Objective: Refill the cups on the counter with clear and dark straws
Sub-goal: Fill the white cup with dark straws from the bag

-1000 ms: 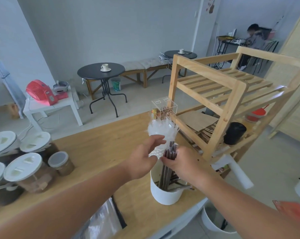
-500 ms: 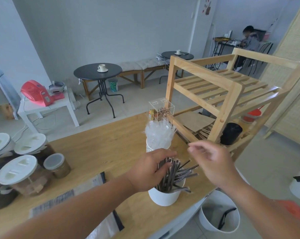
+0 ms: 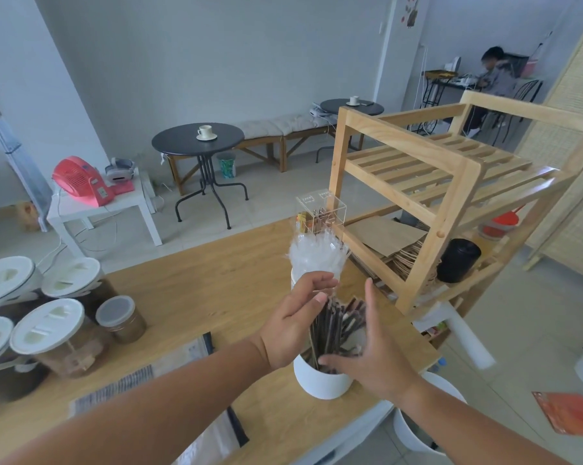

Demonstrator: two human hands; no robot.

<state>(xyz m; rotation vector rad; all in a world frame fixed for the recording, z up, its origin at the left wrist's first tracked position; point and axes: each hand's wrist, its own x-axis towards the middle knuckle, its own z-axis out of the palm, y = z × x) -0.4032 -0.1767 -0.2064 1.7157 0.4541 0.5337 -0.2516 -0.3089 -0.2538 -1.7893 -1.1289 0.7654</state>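
Note:
A white cup (image 3: 320,380) stands near the counter's front edge and holds a bundle of dark straws (image 3: 333,327). My left hand (image 3: 293,323) presses against the bundle's left side with fingers spread. My right hand (image 3: 374,350) cups the bundle from the right, palm open, fingers at the cup rim. Neither hand closes around the straws. Just behind stands a second white cup (image 3: 295,280), mostly hidden by my left hand, filled with clear wrapped straws (image 3: 315,253).
A wooden slatted rack (image 3: 417,182) stands on the counter (image 3: 189,286) at the right, a clear acrylic box (image 3: 322,213) beside it. Several white-lidded jars (image 3: 45,330) crowd the left. A plastic bag (image 3: 196,441) lies by the front edge. A white bin (image 3: 414,434) sits on the floor below.
My right hand came back down from the right and now cups the dark straws. The fanned-out straws have been gathered more upright. My left hand opened its fingers along the bundle.

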